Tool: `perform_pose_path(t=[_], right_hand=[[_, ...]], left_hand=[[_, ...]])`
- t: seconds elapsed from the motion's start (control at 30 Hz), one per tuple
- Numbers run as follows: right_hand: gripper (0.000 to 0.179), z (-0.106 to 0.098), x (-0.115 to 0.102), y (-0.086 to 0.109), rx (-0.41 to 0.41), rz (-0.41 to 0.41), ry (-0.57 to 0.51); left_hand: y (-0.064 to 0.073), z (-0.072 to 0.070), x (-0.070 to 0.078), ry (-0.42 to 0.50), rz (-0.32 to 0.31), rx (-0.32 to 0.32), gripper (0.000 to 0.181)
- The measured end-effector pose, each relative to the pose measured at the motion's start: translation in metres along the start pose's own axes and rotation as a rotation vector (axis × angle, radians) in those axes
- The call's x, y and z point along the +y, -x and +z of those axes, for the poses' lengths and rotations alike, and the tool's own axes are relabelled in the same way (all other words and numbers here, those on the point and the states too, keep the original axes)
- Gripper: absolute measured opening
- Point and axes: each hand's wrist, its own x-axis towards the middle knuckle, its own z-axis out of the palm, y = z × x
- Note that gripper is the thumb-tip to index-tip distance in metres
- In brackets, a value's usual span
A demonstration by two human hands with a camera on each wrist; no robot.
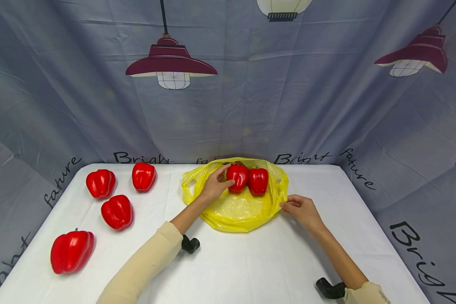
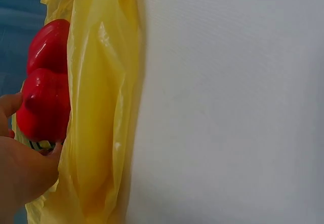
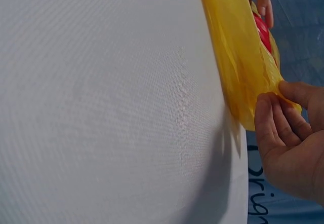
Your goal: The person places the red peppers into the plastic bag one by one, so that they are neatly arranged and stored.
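As the head view shows, the left hand (image 1: 214,185) holds a red pepper (image 1: 237,178), its fingers parted from the thumb around the pepper's left side. This pepper is inside the open mouth of a yellow bag (image 1: 232,223), and a second pepper (image 1: 258,181) is to the right of these fingers, just beside the first. The right hand (image 1: 304,211) pinches the bag's rim. In the left wrist view, the held pepper's skin looks glossy, so I judge it firm, somewhat slippery and probably light; its broad sides, between fingers and thumb, seem the best hold. In the right wrist view, the thin, creased film lies between the thumb and fingers. It should be soft, almost weightless and easy to tear, so a gathered fold of the rim is the safer hold.
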Motion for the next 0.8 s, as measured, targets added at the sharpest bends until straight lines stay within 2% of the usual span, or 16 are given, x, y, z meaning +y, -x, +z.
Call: perform_pose_path(t=[0.1, 0.33, 0.57, 0.8], right_hand=[[0.030, 0.000, 0.000, 0.000, 0.000, 0.003, 0.006], [0.032, 0.000, -0.002, 0.000, 0.004, 0.011, 0.014], [0.033, -0.001, -0.004, 0.000, 0.002, 0.012, 0.012], [0.033, -0.001, -0.005, 0.001, 0.006, 0.024, 0.011]], left_hand=[[0.003, -0.006, 0.001, 0.007, -0.003, -0.005, 0.059], [0.016, -0.023, 0.005, 0.039, 0.037, -0.061, 0.061], [0.036, -0.043, 0.016, 0.021, 0.057, -0.077, 0.062], [0.059, -0.067, 0.022, 0.033, 0.047, -0.081, 0.064]])
